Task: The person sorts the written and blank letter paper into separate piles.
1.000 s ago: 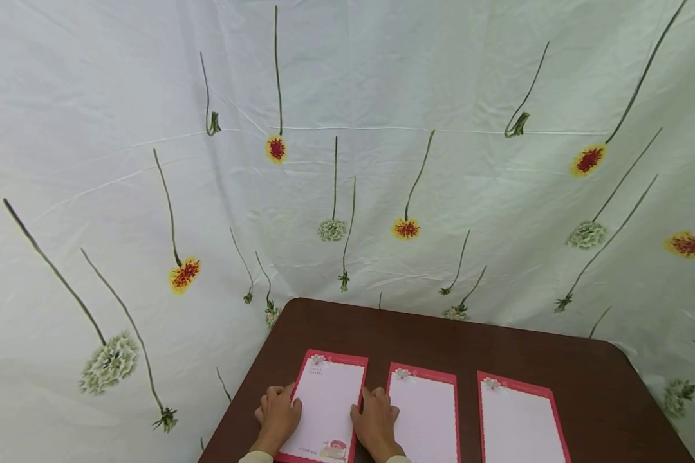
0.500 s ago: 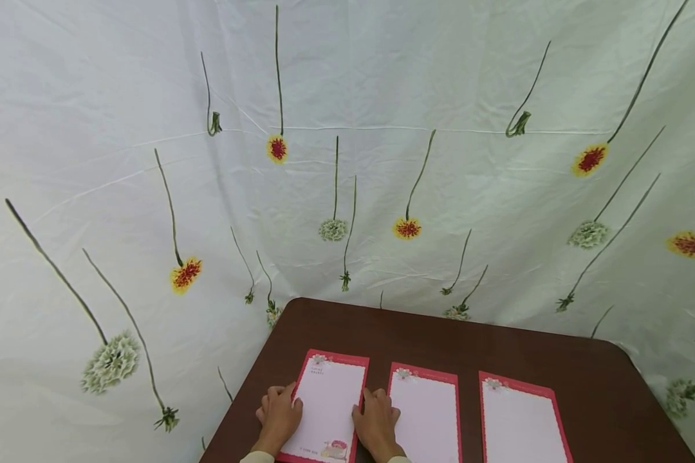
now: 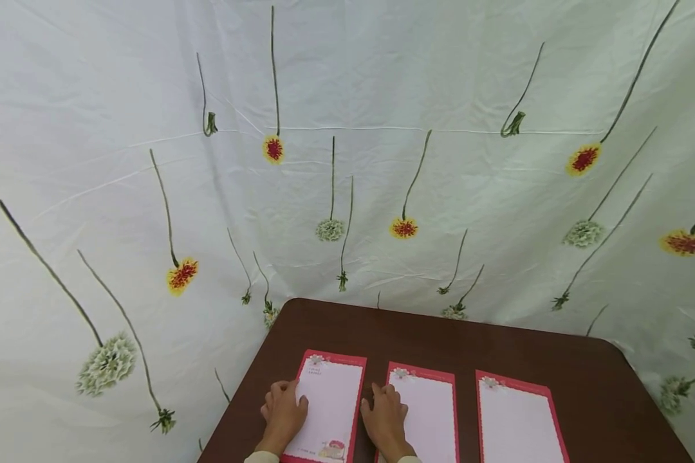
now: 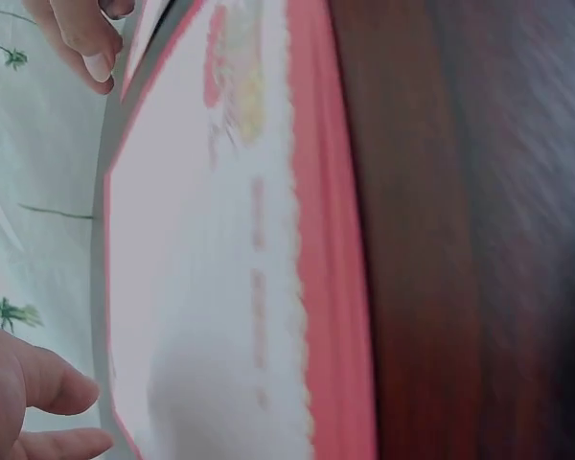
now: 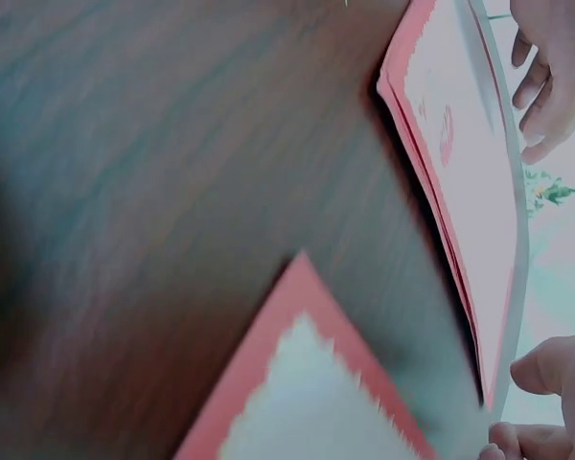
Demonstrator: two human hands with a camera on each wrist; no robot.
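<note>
A stack of red-bordered white letter paper (image 3: 329, 405) lies at the left of the table, with a small printed picture near its bottom. Its layered edge shows in the right wrist view. My left hand (image 3: 284, 411) rests at the stack's left edge, thumb over the white area. Just off the right edge, my right hand (image 3: 385, 415) hovers over the gap and overlaps the middle sheet (image 3: 425, 411); its fingers are loosely bent and hold nothing. In the left wrist view, my left thumb (image 4: 57, 383) and a finger stand apart beside the paper (image 4: 192, 249).
A third red-bordered sheet (image 3: 518, 418) lies on the right, in a row with the others. The dark brown table (image 3: 428, 334) has rounded far corners. Behind it hangs a white cloth (image 3: 370, 83) printed with flowers.
My right hand has moved right, away from the stack's edge, with its fingers loosening. My left hand has shifted slightly right onto the stack's left border. The papers keep their places.
</note>
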